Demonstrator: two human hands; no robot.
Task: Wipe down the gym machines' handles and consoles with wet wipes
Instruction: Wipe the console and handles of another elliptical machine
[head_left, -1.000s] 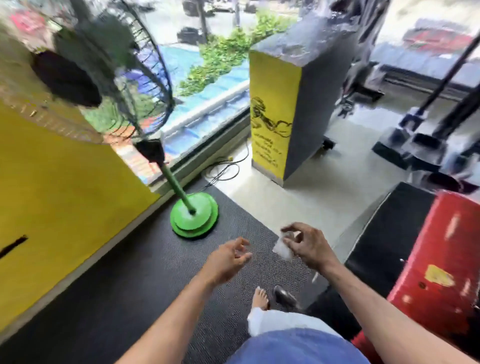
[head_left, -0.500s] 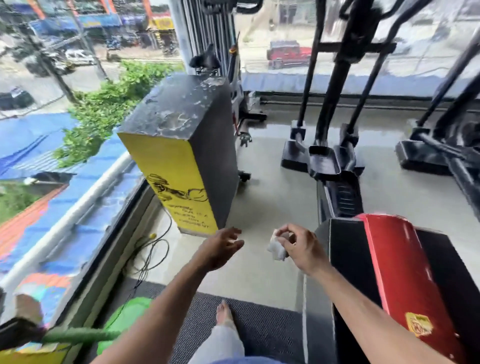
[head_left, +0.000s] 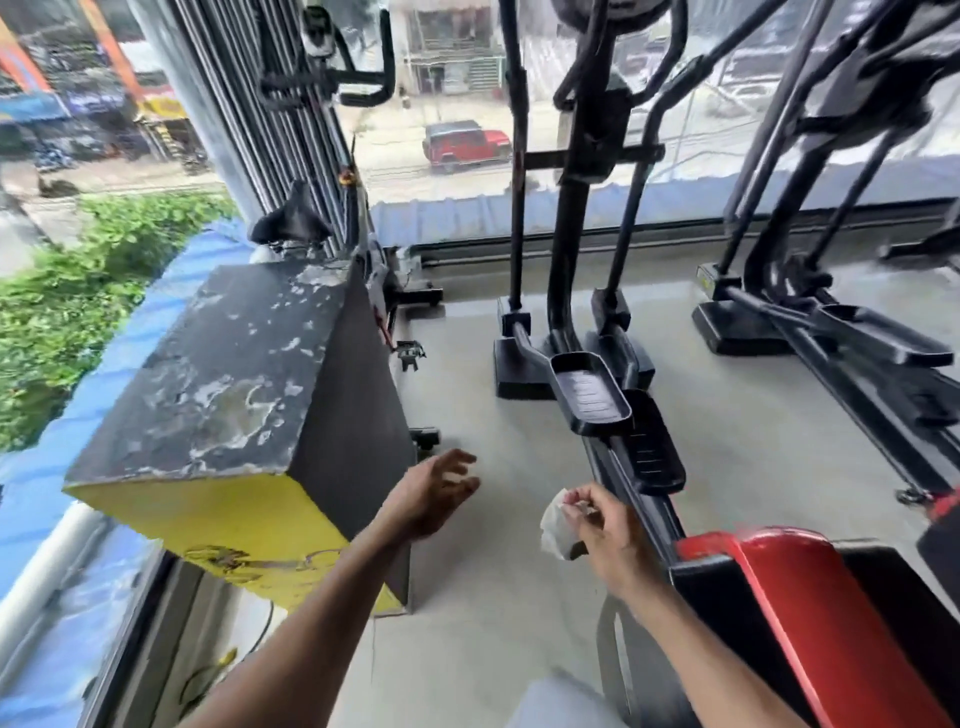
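The wet wipe (head_left: 551, 525) is a small white wad, crumpled and folded on itself, with soft creased edges and a darker shadowed fold at its lower end. It sits in the right hand (head_left: 605, 535), pinched between the thumb and the curled fingertips at the hand's left side, and hangs a little below them. It is held in the air over the pale floor (head_left: 483, 582), near the middle of the scene, touching nothing but the hand.

The left hand (head_left: 434, 493) is just to the left of the wipe and apart from it. Its fingers are spread and loosely bent, palm turned to the right, and it holds nothing. It hovers close to the near right corner of a tall box (head_left: 234, 395), whose top is black and badly worn with pale patches, whose near face is yellow with a dark drawing, and whose right side is dark grey.

Farther off, in the middle, stands a black elliptical machine (head_left: 582, 291) with two upright handle bars and long foot pedals that run toward the right hand. A second black machine (head_left: 810, 291) of the same kind stands to the far right. At the near right is a red padded piece (head_left: 810, 618) on a black frame. Behind the box, at far left, an exercise bike's black saddle (head_left: 291, 221) and handlebars (head_left: 332, 78) show against the window. Beyond the glass lie a street with a red car (head_left: 465, 144), green bushes at left and a blue roof below them.
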